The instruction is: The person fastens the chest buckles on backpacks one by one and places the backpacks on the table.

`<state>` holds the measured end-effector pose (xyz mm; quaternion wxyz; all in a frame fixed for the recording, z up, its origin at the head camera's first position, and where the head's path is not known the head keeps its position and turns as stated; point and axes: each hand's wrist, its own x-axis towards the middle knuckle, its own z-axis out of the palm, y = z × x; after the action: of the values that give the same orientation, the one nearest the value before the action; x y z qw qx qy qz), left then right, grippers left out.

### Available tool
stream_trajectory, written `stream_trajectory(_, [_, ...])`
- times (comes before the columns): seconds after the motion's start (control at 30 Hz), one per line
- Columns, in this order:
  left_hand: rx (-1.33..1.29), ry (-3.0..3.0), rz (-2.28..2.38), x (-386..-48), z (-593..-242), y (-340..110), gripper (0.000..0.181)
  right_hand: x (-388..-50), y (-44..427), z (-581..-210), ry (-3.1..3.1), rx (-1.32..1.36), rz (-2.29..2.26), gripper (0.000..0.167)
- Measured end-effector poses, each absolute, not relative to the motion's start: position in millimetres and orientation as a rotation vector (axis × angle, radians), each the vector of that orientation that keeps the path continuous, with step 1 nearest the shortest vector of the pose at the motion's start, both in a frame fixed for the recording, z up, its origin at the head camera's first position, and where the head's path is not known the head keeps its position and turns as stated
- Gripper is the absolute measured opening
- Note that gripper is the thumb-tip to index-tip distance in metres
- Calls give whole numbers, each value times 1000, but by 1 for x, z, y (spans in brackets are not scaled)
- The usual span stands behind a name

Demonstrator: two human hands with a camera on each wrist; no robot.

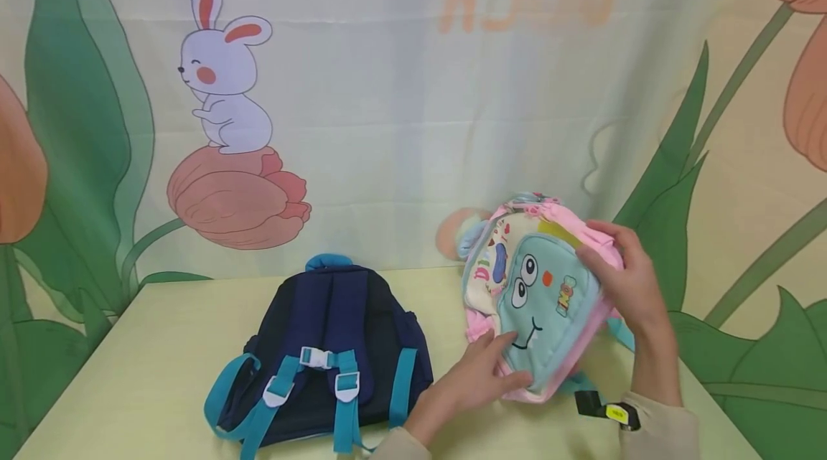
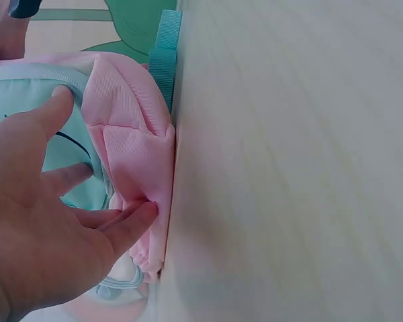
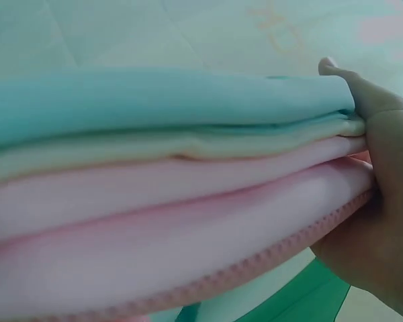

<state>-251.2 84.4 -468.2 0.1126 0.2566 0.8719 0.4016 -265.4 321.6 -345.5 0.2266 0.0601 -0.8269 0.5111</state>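
Note:
A pink and light-blue child's backpack (image 1: 549, 295) with a cartoon face stands tilted at the right of the table. My right hand (image 1: 623, 277) grips its upper right side; in the right wrist view the hand (image 3: 383, 181) has its thumb on the blue front and its fingers behind the pink side (image 3: 188, 248). Low on the bag, my left hand (image 1: 474, 377) touches the front with spread fingers. The left wrist view shows that hand (image 2: 47, 215) with its fingertips on the blue pocket and the pink fabric (image 2: 134, 154).
A dark navy backpack (image 1: 336, 331) with teal straps lies on the pale table (image 1: 148, 345), left of the pink bag, straps facing up. Behind the table hangs a printed curtain (image 1: 362, 123) with a rabbit and tulips. A black band (image 1: 607, 413) is near the right wrist.

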Motion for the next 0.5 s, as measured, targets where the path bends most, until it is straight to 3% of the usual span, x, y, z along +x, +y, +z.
stream_trajectory(0.2, [834,2498,1272,-256,-471,92,76,-261,313,-339,-2289,208,1350,56])
stream_trajectory(0.5, [913,2414,1335,-259,-473,104,77,-254,308,-331,-2339,305,1304,77])
